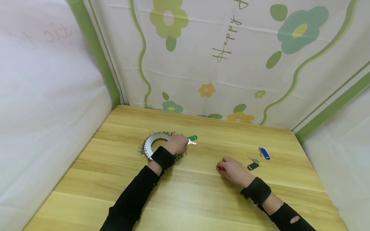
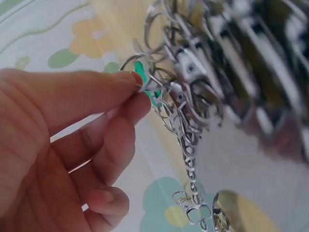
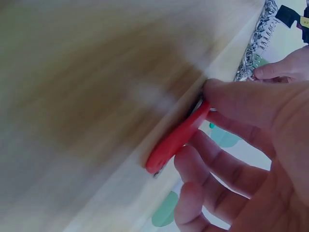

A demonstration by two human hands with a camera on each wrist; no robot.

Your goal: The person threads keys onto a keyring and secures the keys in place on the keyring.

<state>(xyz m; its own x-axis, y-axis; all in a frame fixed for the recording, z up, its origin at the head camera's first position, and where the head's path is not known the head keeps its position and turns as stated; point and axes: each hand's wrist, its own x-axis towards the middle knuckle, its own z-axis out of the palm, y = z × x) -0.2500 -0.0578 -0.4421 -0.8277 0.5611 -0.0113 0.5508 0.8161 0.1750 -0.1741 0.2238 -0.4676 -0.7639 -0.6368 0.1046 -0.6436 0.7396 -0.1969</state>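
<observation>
Red showed in your right hand [image 1: 234, 171], whose thumb and forefinger pinched a red tag [image 3: 176, 139] low at the wooden table [image 1: 188, 195], though I could not tell whether the tag touched the wood. Your left hand [image 1: 176, 144] pinched a small wire ring [image 2: 126, 61] at the right side of the flat metal hoop [image 1: 148, 146], with a green tag [image 1: 192, 138] and a silver key [image 1: 192, 142] showing just past its fingers. Near your right hand lay a black tag [image 1: 253, 166] with its key [image 1: 254, 160] and, farther off, a blue tag [image 1: 264, 153].
</observation>
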